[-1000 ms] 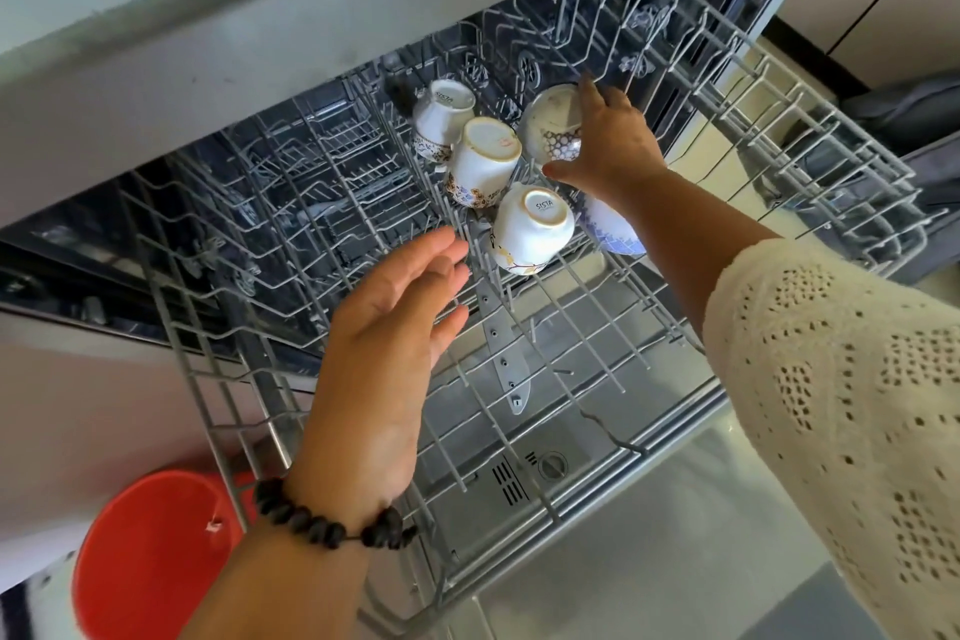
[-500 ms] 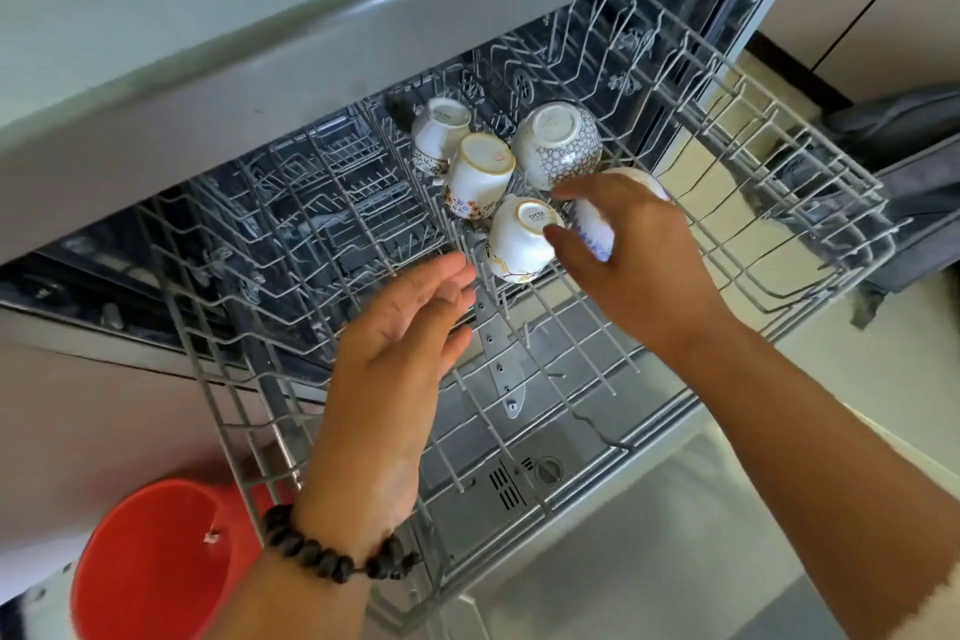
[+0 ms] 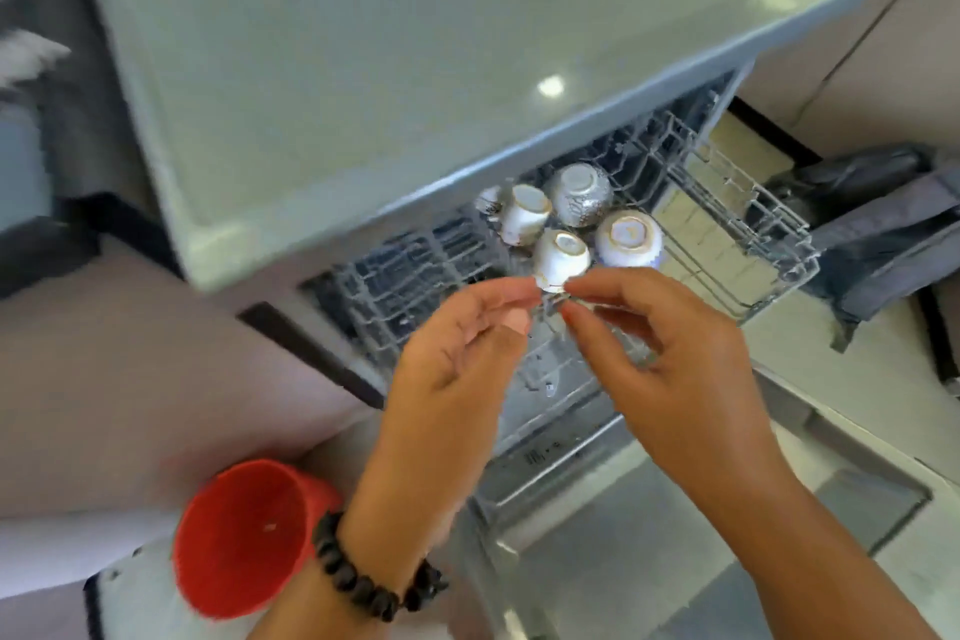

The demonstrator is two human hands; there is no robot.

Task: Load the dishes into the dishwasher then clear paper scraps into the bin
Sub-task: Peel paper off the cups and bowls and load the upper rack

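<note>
Both hands have drawn back from the cups since a moment ago and now meet in front of the rack, while the view has swung up so far more of the worktop shows. Far left and low, a red plastic bucket (image 3: 234,535) stands on the floor. Next to it rises the left hand (image 3: 452,369), a dark beaded bracelet (image 3: 363,582) on its wrist, fingers loosely curled with nothing in them, their tips almost meeting those of the other hand. Above spreads the pale grey glossy worktop (image 3: 415,68), overhanging the pulled-out grey wire dishwasher rack (image 3: 753,244). In that rack, toward its back, sit upturned cups: a small white gold-rimmed cup (image 3: 524,216), another white gold-trimmed cup (image 3: 563,257) nearest the fingertips, a grey patterned bowl-shaped cup (image 3: 582,192) behind, and a white and blue cup (image 3: 628,237) to its right. The right hand (image 3: 670,364) hangs beside the left, fingers relaxed and bent, holding nothing. Far right lies a grey folded cloth bag (image 3: 883,224) on the floor.
</note>
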